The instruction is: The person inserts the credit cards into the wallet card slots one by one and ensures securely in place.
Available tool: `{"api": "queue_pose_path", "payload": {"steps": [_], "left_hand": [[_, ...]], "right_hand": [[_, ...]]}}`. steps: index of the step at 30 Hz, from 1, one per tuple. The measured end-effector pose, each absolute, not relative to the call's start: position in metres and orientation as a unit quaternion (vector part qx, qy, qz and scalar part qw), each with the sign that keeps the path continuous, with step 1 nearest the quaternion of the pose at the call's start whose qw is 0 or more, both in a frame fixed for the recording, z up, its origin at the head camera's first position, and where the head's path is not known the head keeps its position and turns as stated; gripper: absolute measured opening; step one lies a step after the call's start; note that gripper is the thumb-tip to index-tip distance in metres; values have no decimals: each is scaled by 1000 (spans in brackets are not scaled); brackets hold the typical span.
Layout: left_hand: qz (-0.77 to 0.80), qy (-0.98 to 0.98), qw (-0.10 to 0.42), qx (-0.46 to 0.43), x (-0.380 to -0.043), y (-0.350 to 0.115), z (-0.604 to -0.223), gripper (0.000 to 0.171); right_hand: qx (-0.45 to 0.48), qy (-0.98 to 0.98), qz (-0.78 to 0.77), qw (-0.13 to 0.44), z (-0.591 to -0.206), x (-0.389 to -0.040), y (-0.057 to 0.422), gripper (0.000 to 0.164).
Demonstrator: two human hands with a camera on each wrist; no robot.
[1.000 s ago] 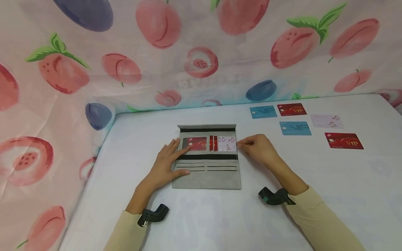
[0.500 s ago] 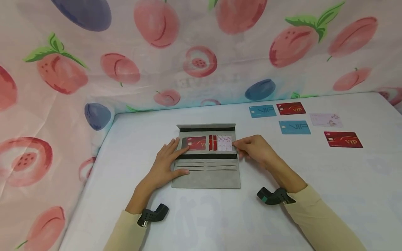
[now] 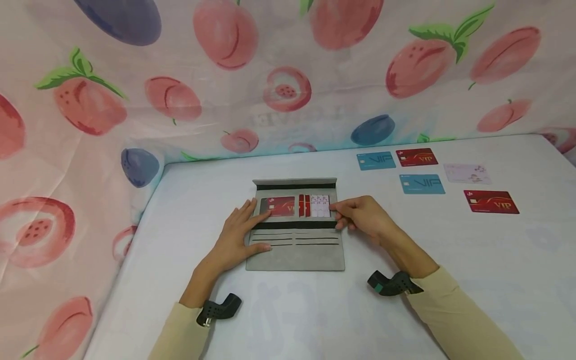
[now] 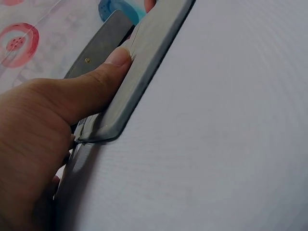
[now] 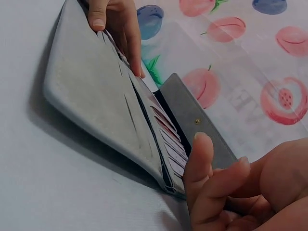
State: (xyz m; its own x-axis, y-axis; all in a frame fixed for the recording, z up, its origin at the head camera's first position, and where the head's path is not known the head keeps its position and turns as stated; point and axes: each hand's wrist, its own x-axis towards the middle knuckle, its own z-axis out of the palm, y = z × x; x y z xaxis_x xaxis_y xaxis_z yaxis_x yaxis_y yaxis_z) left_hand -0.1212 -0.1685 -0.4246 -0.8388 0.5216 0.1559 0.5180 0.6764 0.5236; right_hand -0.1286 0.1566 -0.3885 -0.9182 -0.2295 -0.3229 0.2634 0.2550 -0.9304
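A grey wallet lies unfolded on the white table, with several card slots. A red VIP card shows through its left window, and red card edges and pale floral cards show in the right slots. My left hand rests flat on the wallet's left side, fingers spread. Its thumb lies on the front panel in the left wrist view. At the wallet's right edge, my right hand pinches the outermost floral card by its end, remaining fingers curled. The pinch itself is largely hidden in the right wrist view.
To the right on the table lie blue VIP cards, red VIP cards and a pale floral card. A fruit-patterned cloth stands behind and along the left side.
My right hand has moved left over the wallet's edge, and the floral card at its fingertips has slid further into its slot. The left hand stays in place.
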Motion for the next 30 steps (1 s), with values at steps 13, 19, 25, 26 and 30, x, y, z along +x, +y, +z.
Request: {"api": "queue_pose_path", "payload": {"steps": [13, 19, 25, 26, 30], "left_hand": [[292, 914, 7, 281, -121, -170, -424, 77], [297, 909, 3, 293, -122, -170, -429, 77], [298, 909, 3, 292, -121, -169, -427, 76], [298, 909, 4, 292, -121, -169, -426, 75], [293, 910, 5, 292, -122, -171, -425, 74]], "right_hand": [[-18, 794, -581, 178, -390, -127, 153, 31], [-19, 815, -559, 153, -391, -127, 150, 32], [-30, 819, -555, 139, -396, -130, 149, 34], [-33, 821, -553, 136, -397, -131, 149, 34], [-37, 820, -554, 138, -399, -134, 149, 34]]}}
